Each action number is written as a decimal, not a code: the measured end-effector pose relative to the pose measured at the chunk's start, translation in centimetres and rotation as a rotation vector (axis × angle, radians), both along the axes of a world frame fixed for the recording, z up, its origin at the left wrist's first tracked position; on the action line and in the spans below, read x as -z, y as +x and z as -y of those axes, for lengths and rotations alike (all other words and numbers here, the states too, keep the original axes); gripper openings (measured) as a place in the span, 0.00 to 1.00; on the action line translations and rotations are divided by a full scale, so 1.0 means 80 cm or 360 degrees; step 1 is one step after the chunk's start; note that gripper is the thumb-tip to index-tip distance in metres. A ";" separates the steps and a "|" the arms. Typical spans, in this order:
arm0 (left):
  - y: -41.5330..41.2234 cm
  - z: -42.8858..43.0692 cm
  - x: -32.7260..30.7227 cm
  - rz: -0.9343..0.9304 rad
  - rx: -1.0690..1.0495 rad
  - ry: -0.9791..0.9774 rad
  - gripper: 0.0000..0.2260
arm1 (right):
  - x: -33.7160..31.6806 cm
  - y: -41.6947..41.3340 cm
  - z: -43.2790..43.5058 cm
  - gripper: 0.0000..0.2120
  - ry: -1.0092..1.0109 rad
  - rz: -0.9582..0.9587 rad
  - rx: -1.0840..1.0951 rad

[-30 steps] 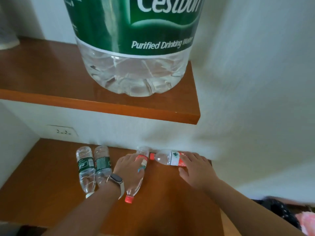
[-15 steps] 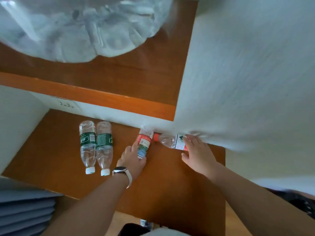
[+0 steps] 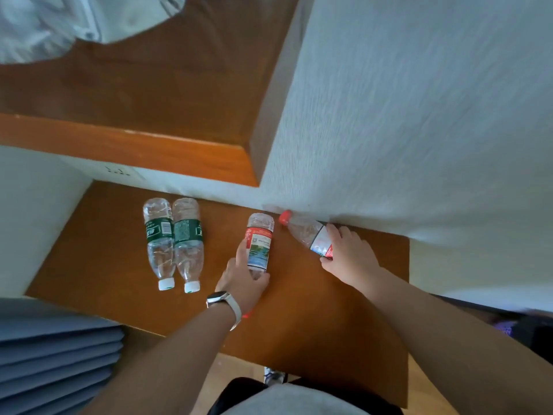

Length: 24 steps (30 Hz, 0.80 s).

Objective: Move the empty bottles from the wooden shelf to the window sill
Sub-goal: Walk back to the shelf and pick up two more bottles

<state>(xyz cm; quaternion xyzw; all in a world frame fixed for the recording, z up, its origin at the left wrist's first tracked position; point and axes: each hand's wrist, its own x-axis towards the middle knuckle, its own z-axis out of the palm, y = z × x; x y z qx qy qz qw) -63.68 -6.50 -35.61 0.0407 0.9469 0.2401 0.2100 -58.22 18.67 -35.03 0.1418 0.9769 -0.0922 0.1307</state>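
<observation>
Several small empty bottles lie on the lower wooden shelf (image 3: 98, 259). My left hand (image 3: 242, 281), a watch on its wrist, grips a red-labelled bottle (image 3: 259, 242) near its neck, base pointing away from me. My right hand (image 3: 348, 254) holds a second red-capped bottle (image 3: 305, 230) by its label end, close to the white wall, cap pointing left. Two green-labelled bottles (image 3: 172, 244) with white caps lie side by side to the left, untouched.
An upper wooden shelf (image 3: 149, 139) overhangs the back, with the base of a large clear water jug (image 3: 59, 22) at top left. A white wall (image 3: 419, 115) bounds the right. Stacked grey-blue fabric (image 3: 54, 354) sits at lower left. A wall socket (image 3: 118, 170) is behind.
The view has tilted down, so the jug has slid up out of frame. My left hand has closed round the red-labelled bottle and my right hand has taken hold of the other one.
</observation>
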 end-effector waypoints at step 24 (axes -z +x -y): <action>0.020 -0.032 -0.014 0.0153 -0.0013 0.0333 0.37 | -0.028 0.088 0.029 0.33 -0.0825 -0.0495 0.0346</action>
